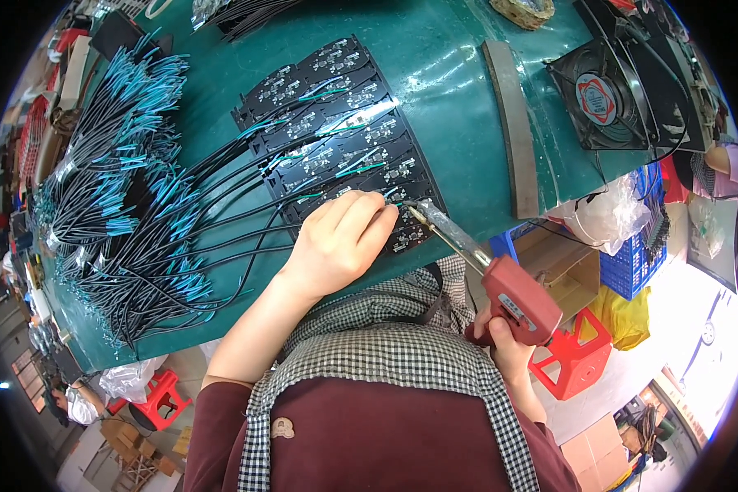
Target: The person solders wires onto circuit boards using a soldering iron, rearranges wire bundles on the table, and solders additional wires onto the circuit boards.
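Note:
A black panel of circuit boards lies on the green bench, with several black cables running onto it from the left. Their stripped ends show blue and green wires. Over the panel's near edge, my left hand is closed in a pinch; one cable runs in under it, and the fingers hide its end. My right hand grips a red soldering gun by its handle. The gun's tip touches down or hovers just right of my left fingertips; I cannot tell which.
A large heap of black cables with blue ends covers the bench's left side. To the right are a long grey bar and a square fan. Below the bench edge stand a cardboard box, a blue crate and a red stool.

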Available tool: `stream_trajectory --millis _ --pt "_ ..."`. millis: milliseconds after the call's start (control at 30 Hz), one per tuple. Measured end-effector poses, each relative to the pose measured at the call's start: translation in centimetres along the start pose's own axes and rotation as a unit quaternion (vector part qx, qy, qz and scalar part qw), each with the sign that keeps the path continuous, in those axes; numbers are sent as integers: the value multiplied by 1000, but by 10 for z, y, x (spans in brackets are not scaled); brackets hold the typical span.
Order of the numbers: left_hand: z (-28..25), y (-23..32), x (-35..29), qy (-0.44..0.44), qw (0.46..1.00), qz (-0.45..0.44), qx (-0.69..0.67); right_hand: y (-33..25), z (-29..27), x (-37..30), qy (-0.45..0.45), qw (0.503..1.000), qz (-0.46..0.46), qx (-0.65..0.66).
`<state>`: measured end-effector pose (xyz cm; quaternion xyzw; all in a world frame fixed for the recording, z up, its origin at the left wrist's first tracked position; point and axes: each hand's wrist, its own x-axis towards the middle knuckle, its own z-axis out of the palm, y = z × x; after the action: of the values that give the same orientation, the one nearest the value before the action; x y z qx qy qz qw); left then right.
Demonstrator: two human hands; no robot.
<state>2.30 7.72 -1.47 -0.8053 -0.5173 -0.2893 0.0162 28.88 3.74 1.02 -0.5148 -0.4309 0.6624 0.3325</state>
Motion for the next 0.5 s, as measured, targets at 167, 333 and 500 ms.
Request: stream_trajectory --millis 167,333,500 --pt "0 -1 1 3 1000 2 -6 -3 -3 0 -56 998 -8 25" --pt "-7 -1 0 15 999 -22 -21 -2 -29 -29 -27 987 -53 -147" --pt "-8 3 -2 -37 999 -17 -32 -45 13 -37 56 991 -115 -25"
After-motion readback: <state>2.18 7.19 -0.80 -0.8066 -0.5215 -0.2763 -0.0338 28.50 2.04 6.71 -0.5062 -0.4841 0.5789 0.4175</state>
